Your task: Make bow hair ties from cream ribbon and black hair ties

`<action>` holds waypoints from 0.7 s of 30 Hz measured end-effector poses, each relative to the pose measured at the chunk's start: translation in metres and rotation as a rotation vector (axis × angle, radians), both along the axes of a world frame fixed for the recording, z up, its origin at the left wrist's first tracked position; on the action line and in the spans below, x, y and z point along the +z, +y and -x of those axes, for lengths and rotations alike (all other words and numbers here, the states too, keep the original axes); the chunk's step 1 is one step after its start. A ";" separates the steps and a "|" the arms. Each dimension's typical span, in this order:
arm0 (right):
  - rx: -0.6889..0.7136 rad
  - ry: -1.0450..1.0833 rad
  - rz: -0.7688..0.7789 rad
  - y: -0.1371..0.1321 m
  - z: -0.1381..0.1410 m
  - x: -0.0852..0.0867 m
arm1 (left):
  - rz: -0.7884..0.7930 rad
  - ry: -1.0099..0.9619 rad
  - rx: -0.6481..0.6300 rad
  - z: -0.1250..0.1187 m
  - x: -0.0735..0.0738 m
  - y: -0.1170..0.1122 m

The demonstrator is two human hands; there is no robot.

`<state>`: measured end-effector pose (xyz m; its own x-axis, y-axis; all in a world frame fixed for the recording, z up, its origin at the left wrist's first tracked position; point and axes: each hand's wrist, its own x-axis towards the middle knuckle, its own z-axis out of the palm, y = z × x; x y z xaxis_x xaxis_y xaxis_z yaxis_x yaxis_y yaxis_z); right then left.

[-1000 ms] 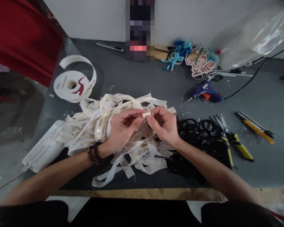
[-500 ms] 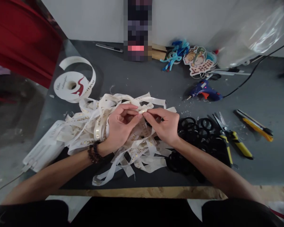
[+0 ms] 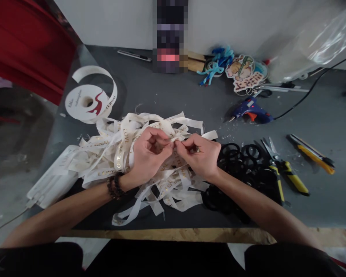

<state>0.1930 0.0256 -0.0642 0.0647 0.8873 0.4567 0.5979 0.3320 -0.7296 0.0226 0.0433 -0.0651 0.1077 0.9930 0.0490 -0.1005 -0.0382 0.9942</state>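
Partly hidden: pale ribbon piece (image 3: 176,136) pinched between hands (image 3: 200,156); folds unclear.

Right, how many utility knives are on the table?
2: a yellow knife on the right and a slim grey knife at the back, left of centre. Others may be hidden.

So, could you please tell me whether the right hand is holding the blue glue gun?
No, the blue glue gun lies on the grey table, apart from the right hand.

Ribbon (image 3: 177,136) between left hand (image 3: 148,154) and right hand (image 3: 201,154)
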 end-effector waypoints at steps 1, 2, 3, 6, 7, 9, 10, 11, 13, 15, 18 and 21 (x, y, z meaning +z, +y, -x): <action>0.015 0.021 0.017 0.000 -0.001 0.001 | 0.003 0.003 -0.005 0.000 0.000 0.000; 0.035 0.048 0.038 0.001 -0.001 0.002 | 0.004 0.000 -0.017 0.000 0.000 0.000; 0.058 0.078 0.056 0.002 -0.003 0.004 | 0.002 -0.007 -0.026 0.000 0.000 0.001; 0.137 0.112 0.067 0.005 -0.007 0.007 | -0.025 -0.046 -0.001 0.000 -0.003 0.002; 0.155 0.091 0.051 0.007 -0.008 0.008 | -0.035 -0.055 0.024 0.000 -0.004 0.003; 0.160 0.027 0.018 0.009 -0.010 0.007 | -0.048 -0.058 0.064 0.000 -0.007 0.003; 0.152 -0.009 0.013 0.010 -0.010 0.006 | -0.049 -0.052 0.071 0.000 -0.008 0.004; 0.137 -0.036 0.016 0.011 -0.010 0.005 | -0.048 -0.043 0.074 0.000 -0.009 0.004; 0.110 -0.054 0.032 0.013 -0.009 0.003 | -0.045 -0.041 0.070 0.000 -0.010 0.005; 0.101 -0.005 0.041 0.013 -0.009 0.001 | -0.056 -0.069 0.055 0.000 -0.009 0.005; 0.083 0.150 0.085 0.012 -0.008 -0.002 | -0.076 -0.095 -0.021 0.000 -0.006 0.005; 0.046 0.283 0.134 0.011 -0.008 -0.004 | -0.086 -0.036 -0.073 -0.001 -0.004 0.005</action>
<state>0.2006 0.0361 -0.0680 0.1311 0.9432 0.3053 0.3517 0.2437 -0.9038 0.0233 0.0483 -0.0696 0.1760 0.9746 0.1385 -0.1416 -0.1142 0.9833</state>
